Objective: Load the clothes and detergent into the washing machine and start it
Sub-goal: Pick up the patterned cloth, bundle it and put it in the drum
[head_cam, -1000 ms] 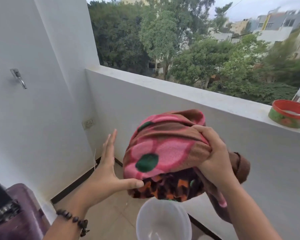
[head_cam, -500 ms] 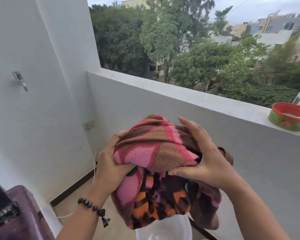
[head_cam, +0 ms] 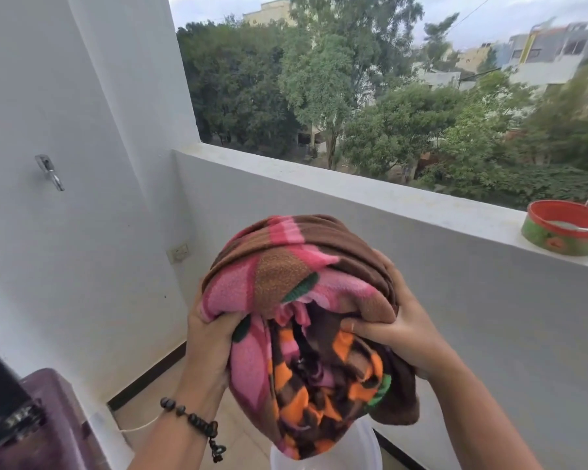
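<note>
A bundled fleece blanket (head_cam: 302,300), brown and pink with orange and green patches, is held up in front of me at chest height. My left hand (head_cam: 211,344) grips its left side, a dark bead bracelet on that wrist. My right hand (head_cam: 398,327) clutches its right side, fingers dug into the folds. The blanket's lower end hangs over a white plastic bucket (head_cam: 364,452), which it mostly hides. The purple washing machine (head_cam: 38,425) shows at the bottom left corner, with its dark raised lid at the frame edge.
A white balcony parapet (head_cam: 353,191) runs across behind the blanket. On its ledge at the right stands a red and green round tin (head_cam: 564,228) with a spoon in it. A metal tap (head_cam: 50,171) and a wall socket (head_cam: 179,253) are on the left wall.
My left hand went from open beside the blanket to gripping its left side. Both hands have lifted the bundle higher and its lower folds now hang open.
</note>
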Motion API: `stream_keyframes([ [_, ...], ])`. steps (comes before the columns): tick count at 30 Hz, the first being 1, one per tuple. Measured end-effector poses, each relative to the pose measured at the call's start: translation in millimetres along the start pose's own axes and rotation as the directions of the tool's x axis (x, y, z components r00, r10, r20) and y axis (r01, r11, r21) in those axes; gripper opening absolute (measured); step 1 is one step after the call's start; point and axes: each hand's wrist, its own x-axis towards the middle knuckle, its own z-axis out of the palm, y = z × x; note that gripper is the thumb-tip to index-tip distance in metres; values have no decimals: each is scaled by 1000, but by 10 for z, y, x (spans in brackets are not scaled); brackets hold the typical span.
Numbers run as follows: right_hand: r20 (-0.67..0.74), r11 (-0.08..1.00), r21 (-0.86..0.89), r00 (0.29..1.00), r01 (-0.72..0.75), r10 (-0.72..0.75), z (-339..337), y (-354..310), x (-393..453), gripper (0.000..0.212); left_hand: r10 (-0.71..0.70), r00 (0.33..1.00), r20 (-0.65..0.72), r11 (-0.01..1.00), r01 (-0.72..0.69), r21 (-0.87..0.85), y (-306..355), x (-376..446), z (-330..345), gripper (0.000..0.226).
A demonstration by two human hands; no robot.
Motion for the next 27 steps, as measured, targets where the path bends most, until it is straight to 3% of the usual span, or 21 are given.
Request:
stream_keyframes([
  [7,-139,999,37,990,33,-27,-55,47,-18,82,13,1000,16,998,-13,58,37,-69,148,52],
  [15,-135,994,100,990,47,-33,-44,96,132,83,47,997,-62,992,-39,121,73,-113,194,66],
  [20,-102,990,122,993,75,-62,-73,123,242,83,53,991,-124,991,-37,126,61,-153,245,92],
  [27,-36,981,166,995,100,-96,-171,160,406,74,85,981,-177,982,-52,183,78,-232,370,78],
])
